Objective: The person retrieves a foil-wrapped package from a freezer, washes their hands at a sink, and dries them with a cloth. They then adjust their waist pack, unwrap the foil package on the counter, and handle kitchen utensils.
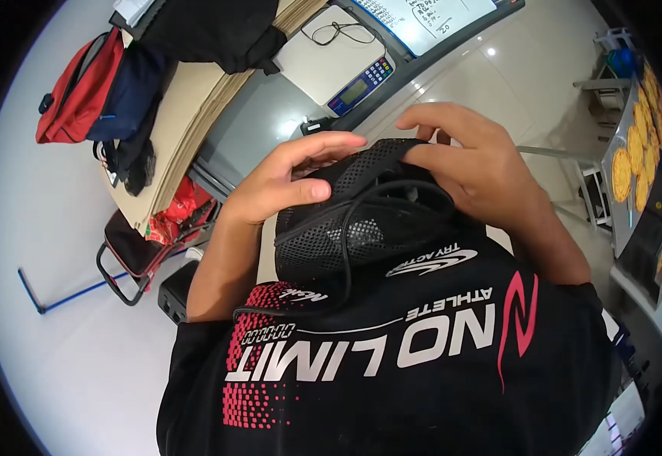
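A black mesh pouch [308,242] lies against the front of my black shirt, with a black cable [346,237] looping over it and down across the chest. My left hand [285,175] is at the pouch's left edge, its thumb and index finger stretched out and apart, the thumb touching or very near the mesh. On the other side, my right hand [471,156] has its thumb on the upper edge of the pouch and its other fingers bent behind, partly hidden. Something shiny shows faintly through the mesh; I cannot make out what.
Ahead is a grey table with a white scale [323,57] and a whiteboard [430,23]. Stacked cardboard [202,99], a red and blue backpack [95,91] and dark cloth lie at the left. A red folding cart [137,247] stands below. Trays of round yellow food [627,167] are at the right.
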A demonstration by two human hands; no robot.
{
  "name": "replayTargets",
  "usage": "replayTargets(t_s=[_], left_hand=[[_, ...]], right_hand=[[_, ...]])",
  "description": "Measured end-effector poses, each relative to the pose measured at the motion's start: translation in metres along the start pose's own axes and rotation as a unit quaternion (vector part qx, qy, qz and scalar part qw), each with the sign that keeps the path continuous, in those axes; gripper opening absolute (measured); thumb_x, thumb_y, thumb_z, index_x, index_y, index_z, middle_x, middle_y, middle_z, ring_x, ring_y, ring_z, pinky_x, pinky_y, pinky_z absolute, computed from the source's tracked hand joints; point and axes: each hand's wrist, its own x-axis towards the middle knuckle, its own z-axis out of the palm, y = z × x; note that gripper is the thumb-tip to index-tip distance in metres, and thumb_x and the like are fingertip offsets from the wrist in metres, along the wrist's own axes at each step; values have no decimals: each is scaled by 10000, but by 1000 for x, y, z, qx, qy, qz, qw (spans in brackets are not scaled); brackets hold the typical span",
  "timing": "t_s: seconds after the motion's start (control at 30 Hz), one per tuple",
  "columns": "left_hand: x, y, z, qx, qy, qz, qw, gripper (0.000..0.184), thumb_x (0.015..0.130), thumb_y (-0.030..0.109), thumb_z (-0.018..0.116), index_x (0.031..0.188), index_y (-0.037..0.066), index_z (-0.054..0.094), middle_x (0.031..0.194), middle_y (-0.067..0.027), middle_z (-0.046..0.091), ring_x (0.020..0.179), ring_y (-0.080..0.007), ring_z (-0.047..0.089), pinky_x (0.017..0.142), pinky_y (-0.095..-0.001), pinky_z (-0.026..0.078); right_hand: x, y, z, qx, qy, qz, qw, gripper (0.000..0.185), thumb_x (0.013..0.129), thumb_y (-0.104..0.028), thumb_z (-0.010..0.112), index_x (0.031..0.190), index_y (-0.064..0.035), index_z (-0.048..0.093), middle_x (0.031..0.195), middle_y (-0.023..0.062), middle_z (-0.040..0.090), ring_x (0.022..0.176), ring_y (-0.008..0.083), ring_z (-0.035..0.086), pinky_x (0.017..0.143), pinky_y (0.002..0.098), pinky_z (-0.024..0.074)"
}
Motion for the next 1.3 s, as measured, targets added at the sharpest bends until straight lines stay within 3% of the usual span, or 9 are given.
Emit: replayTargets(t_s=[0.1,0.27,0.47,0.63,0.77,0.8,0.93,1.13,1.3], left_hand=[[-5,-6,-15,-61,49,-89,993,506,921,187,707,1388,13,619,1253,-159,695,1099,-207,662,965,-314,499],[-7,-8,-22,-51,117,-130,983,378,974,43,631,1350,16,626,1210,-130,709,1022,-149,680,894,-247,526],[-10,-30,-50,-92,82,-123,985,338,994,-36,584,1325,14,631,1188,-107,713,950,-108,688,816,-192,537],[-8,-47,-45,-262,47,-57,962,322,1000,-9,604,1317,38,638,1167,-101,711,882,-88,679,747,-160,508],[-17,-11,-42,-28,169,-159,972,326,1012,-3,590,1329,58,637,1171,-88,706,877,-82,655,747,-157,477],[-20,-4,-38,-30,173,-159,971,326,1012,-3,590,1329,58,637,1171,-88,706,877,-82,655,747,-157,477],[-38,21,-18,142,175,-53,973,357,1017,5,591,1367,68,622,1149,-70,712,872,-92,637,760,-172,462],[-44,14,-11,124,184,-25,975,333,1034,66,593,1364,43,632,1127,-51,723,885,-118,638,799,-214,484],[-36,7,-9,18,249,-98,963,283,1040,136,599,1292,34,681,1076,-52,732,880,-128,635,797,-236,487]], right_hand=[[9,-5,5,-4,-65,75,995,308,755,106,649,1026,-11,736,1146,92,706,868,249,672,756,325,532],[8,0,22,25,-109,81,990,340,782,114,629,1075,-14,745,1185,95,694,898,257,680,774,320,530],[22,4,17,83,-169,109,976,378,804,93,612,1147,-16,729,1285,106,655,992,261,670,830,327,524],[25,5,27,57,-120,84,988,423,816,65,616,1219,-25,706,1362,111,610,1066,255,646,876,330,509],[41,4,21,69,-217,140,963,438,837,4,642,1272,-31,682,1471,131,537,1190,289,608,971,360,487],[41,6,22,71,-221,137,963,438,837,4,642,1272,-31,682,1471,131,537,1190,289,608,971,360,487],[37,19,33,84,-224,59,969,422,860,-43,664,1282,-40,680,1527,147,495,1302,340,553,1074,394,451],[62,17,35,137,-288,86,944,425,871,-106,682,1290,-34,673,1595,155,433,1410,378,464,1167,446,388],[81,15,49,149,-264,-91,949,421,885,-130,675,1293,-28,673,1609,152,419,1416,375,465,1173,461,390]])
